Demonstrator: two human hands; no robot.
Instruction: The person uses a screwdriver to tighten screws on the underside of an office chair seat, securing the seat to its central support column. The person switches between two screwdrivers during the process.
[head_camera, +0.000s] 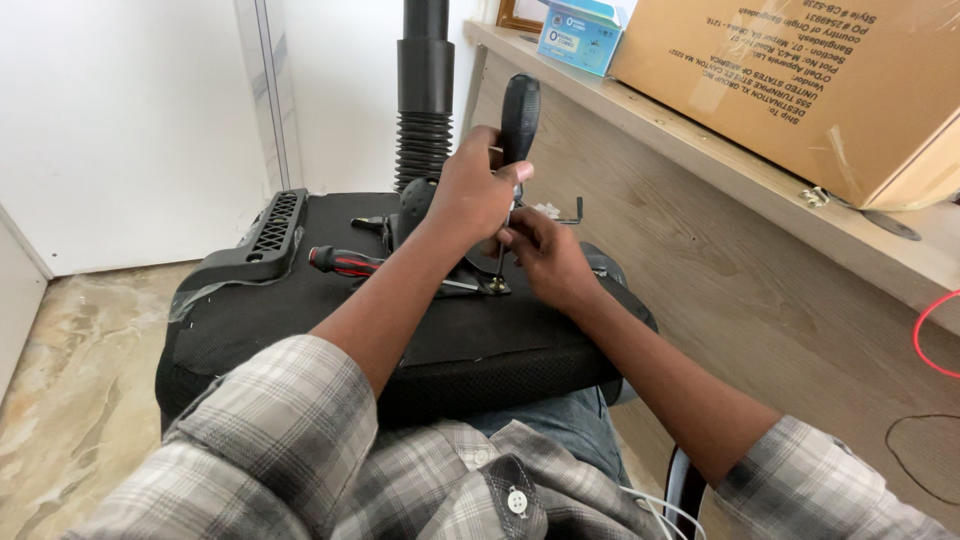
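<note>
Armrest (262, 240): black moulded plastic, slotted, lying on the upturned seat base (330, 330) of black woven fabric. Spare screwdriver (345, 262): red-and-black grip, lying flat. Left hand (478, 190): forearm raised, fingers closed round the smooth black handle of an upright screwdriver (518, 125). Right hand (545, 255): fingertips pinched at its shaft, near the metal bracket (495, 285).

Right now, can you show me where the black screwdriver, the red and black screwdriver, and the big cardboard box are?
black screwdriver (519, 115), head view, on its handle.
red and black screwdriver (345, 262), head view, on its handle.
cardboard box (800, 70), head view, on its side.
</note>
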